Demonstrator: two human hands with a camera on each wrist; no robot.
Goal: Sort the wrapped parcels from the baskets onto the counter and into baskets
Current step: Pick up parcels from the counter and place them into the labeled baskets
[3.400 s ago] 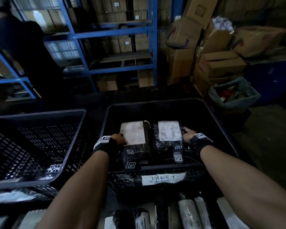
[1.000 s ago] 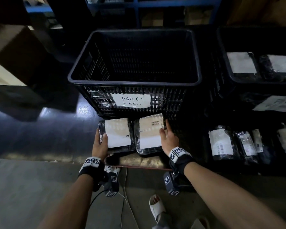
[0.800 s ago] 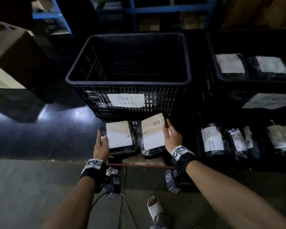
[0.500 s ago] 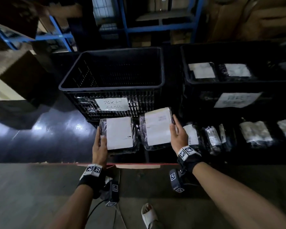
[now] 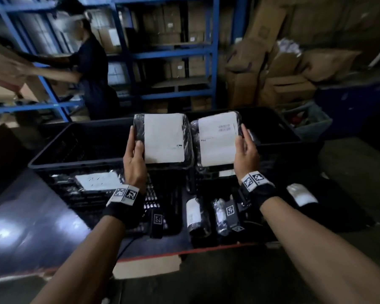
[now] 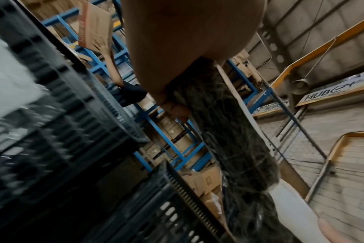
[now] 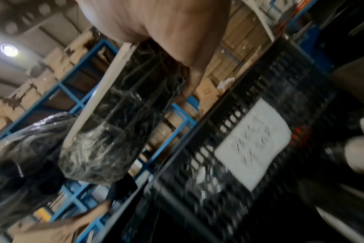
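Observation:
I hold two black plastic-wrapped parcels with white labels, side by side in the air above the baskets. My left hand (image 5: 134,148) grips the left parcel (image 5: 164,138) by its left edge, thumb on top. My right hand (image 5: 246,148) grips the right parcel (image 5: 216,140) by its right edge. In the left wrist view my fingers (image 6: 177,110) curl under the left parcel (image 6: 229,131). The right wrist view shows the right parcel (image 7: 123,115) from below. The left black basket (image 5: 75,150) bears a paper label (image 5: 98,181). The right black basket (image 5: 279,137) stands behind my right hand.
Several small wrapped parcels (image 5: 195,216) lie on the dark counter (image 5: 20,227) in front of the baskets. Another person (image 5: 90,62) handles a cardboard box at blue shelving (image 5: 173,53) behind. Stacked cartons (image 5: 283,69) fill the back right.
Both hands have lifted the two parcels from the counter's front up above the basket rims. My head has tilted up, so the shelving and the other person have come into view.

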